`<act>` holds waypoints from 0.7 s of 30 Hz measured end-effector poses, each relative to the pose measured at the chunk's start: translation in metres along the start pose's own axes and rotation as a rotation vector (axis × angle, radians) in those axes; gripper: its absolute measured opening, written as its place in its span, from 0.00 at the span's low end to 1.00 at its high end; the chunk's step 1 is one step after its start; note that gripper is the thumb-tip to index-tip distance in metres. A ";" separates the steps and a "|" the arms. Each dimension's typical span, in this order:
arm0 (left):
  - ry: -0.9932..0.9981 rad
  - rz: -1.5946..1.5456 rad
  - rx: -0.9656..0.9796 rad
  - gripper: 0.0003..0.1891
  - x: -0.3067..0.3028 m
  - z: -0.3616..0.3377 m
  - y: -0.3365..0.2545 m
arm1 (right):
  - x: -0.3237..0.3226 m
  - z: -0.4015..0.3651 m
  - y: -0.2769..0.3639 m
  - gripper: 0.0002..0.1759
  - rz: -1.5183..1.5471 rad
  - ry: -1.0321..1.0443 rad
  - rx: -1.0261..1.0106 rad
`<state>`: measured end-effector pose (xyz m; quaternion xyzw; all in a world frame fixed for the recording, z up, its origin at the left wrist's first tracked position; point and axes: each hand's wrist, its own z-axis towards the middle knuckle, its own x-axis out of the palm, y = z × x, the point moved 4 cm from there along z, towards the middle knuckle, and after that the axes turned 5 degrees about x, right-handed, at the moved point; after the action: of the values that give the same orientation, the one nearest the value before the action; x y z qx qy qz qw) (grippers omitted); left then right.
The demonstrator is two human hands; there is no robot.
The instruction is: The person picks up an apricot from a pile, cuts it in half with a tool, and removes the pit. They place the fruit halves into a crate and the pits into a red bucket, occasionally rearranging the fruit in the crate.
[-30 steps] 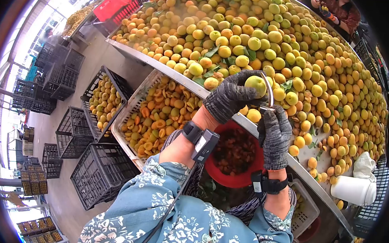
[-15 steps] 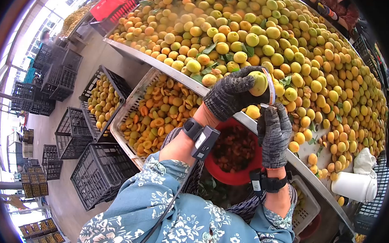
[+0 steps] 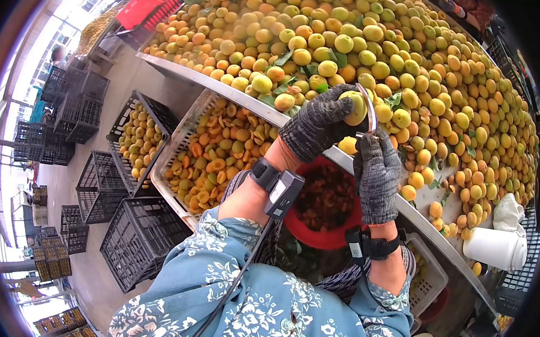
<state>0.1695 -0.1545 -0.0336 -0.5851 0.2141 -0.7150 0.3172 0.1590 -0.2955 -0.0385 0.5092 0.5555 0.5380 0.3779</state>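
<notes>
My left hand [image 3: 320,124], in a dark grey knit glove, is wrapped round a green-yellow apricot [image 3: 356,109] above the table's near edge. My right hand [image 3: 378,180], gloved the same way, is closed round a small knife; its curved blade [image 3: 370,111] lies against the right side of the fruit. The knife's handle is mostly hidden in the fist. Beneath both hands stands a red bucket [image 3: 353,223] with reddish-brown pieces inside, which may be pits. Left of it, a white crate [image 3: 159,174] holds halved apricots [image 3: 226,145].
A metal-edged table [image 3: 192,76] carries a large heap of whole apricots [image 3: 324,38]. A white container [image 3: 489,247] stands at the right. Black crates [image 3: 140,238] sit on the floor at left, one with apricots. Another person's arm shows at top right.
The apricot and the knife have shifted slightly up and left in view, along with the whole scene. Both hands keep their hold.
</notes>
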 end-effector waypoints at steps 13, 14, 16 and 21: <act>0.067 0.870 0.484 0.16 -0.001 -0.008 0.009 | 0.008 0.003 -0.012 0.14 0.027 -0.021 -0.045; 0.068 0.870 0.480 0.16 0.004 -0.008 0.010 | 0.008 0.003 -0.013 0.14 -0.071 -0.004 -0.129; -0.204 -0.240 -0.099 0.14 -0.002 -0.005 0.034 | 0.005 0.007 -0.018 0.14 -0.168 0.009 -0.212; -0.188 0.000 -0.026 0.15 0.002 -0.007 0.033 | -0.011 0.019 -0.002 0.09 -0.165 0.154 -0.116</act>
<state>0.1696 -0.1800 -0.0559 -0.6537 0.1926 -0.6541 0.3283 0.1789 -0.3019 -0.0439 0.3962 0.5907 0.5738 0.4060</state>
